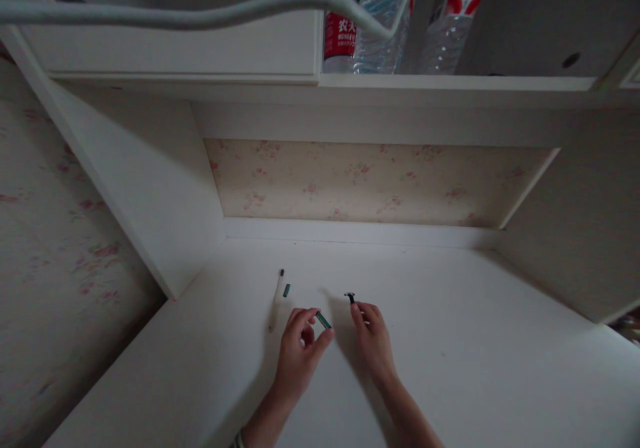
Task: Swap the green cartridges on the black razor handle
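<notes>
Between the thumb and fingers of my left hand (300, 348) is a small dark green razor cartridge (323, 320), held by its two ends and tilted. My right hand (373, 341) grips a black razor handle (351, 297). Its T-shaped top points away from me, and most of its length is hidden in the fingers. The two hands are apart, both over the white desk. Beyond my left hand lies a second green cartridge (287, 291) of similar look. To its left is a thin white stick with a black tip (277, 295), perhaps a toothbrush.
The white desktop (480, 361) is bounded by a left side panel (155, 181), a right panel (565, 235) and a flowered back wall (330, 181). Overhead, a shelf holds plastic bottles (447, 41). A pale bent tube (200, 18) crosses in front of it.
</notes>
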{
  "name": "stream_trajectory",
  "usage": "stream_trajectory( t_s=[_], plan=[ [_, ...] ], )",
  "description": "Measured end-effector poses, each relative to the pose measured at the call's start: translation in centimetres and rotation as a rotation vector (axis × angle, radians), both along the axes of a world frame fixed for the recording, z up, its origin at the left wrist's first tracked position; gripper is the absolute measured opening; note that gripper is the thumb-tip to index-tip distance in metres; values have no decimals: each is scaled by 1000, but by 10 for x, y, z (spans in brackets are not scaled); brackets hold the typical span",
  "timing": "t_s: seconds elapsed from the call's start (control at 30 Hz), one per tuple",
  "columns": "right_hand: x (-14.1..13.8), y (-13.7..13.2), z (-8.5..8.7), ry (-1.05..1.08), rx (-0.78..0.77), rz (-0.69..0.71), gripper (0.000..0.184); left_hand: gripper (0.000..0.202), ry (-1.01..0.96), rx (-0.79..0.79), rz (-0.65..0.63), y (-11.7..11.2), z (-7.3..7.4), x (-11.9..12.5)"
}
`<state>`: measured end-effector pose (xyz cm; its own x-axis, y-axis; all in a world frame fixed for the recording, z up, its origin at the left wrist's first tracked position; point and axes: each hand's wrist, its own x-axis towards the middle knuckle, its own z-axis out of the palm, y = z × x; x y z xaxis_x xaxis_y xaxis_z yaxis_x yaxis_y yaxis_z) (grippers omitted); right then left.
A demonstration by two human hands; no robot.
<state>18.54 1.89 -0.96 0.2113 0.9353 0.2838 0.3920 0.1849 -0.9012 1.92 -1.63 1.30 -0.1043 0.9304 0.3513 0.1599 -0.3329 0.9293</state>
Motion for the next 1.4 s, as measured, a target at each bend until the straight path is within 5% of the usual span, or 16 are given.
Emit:
stream_trajectory(
  t_s=[0.13,0.67,1.23,1.4],
  plan=[
    [-1,16,-2,-278,-36,-36,44,31,14,-11,-20,-1,-1,2],
    [-17,46,5,-721,-252,-127,37,32,75,-57,-51,-1,-3,4],
    [-15,36,11,-662,-199,-146,33,32,67,-50,-36,3,1,-2],
    [-20,6,35,-470,-62,-79,28,32,69,-53,-24,5,3,-3]
  ],
)
